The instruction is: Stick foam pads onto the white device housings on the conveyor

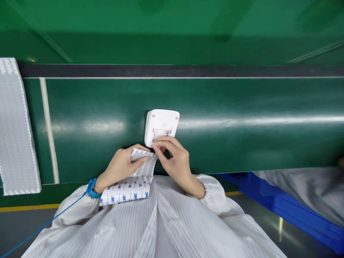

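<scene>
My left hand (122, 163) pinches a sheet of adhesive pads (143, 166) between thumb and fingers. The sheet is silvery with a scalloped pattern, and its folded-over lower part shows a white backing printed with blue 3M marks. Just above it a white, rounded plastic device (164, 120) lies on the green surface, with two round grey feet, a small ring of holes and a recessed label showing. My right hand (174, 157) is closed at the device's lower edge, thumb and fingertips together, partly covering the label. Whatever sits in that pinch is too small to make out.
At the far left lies a large stack of similar patterned sheets (17, 132), beyond a pale strip (49, 130) on the green bench (94, 100). A blue cord runs from the band (92, 188) on my left wrist. Blue crate-like plastic (290, 204) and grey cloth (303, 190) are at lower right.
</scene>
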Demonstrator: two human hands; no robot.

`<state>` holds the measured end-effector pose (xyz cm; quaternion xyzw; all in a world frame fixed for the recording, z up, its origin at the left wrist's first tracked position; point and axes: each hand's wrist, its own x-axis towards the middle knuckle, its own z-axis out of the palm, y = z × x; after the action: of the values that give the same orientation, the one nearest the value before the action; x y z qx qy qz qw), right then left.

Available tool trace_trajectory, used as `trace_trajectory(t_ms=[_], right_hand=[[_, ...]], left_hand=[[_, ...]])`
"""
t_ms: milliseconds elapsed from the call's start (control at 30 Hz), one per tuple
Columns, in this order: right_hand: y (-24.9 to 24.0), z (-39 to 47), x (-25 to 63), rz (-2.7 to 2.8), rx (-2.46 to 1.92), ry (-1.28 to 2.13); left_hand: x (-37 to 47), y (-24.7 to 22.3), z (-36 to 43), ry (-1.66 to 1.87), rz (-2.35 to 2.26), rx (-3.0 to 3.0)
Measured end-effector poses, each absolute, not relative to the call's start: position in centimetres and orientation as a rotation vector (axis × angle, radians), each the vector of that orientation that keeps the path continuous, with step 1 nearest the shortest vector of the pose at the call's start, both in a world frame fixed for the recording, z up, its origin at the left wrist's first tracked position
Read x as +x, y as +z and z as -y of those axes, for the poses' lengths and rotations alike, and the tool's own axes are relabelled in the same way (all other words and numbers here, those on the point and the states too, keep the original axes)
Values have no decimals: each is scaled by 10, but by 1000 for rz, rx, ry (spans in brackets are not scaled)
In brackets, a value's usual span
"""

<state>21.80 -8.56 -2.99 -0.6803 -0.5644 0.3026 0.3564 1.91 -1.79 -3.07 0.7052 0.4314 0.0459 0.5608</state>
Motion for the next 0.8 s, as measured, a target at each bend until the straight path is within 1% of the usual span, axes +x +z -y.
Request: trace_trajectory(t_ms=[200,300,367,533,800], right_hand=[[-27,84,213,1693,-1810,596],[-27,81,218,1675,-1843,592],[-26,81,224,1549,-1821,655],[-23,87,227,1378,-1597,1033],[-31,99,224,1360,-1580,973]], left_hand=[[19,-31,17,106,-1004,1693],[19,-31,17,107,-999,1690],[19,-31,17,101,-999,1680],[22,-29,17,129,-953,1612],[24,-29,18,74,-876,1617]])
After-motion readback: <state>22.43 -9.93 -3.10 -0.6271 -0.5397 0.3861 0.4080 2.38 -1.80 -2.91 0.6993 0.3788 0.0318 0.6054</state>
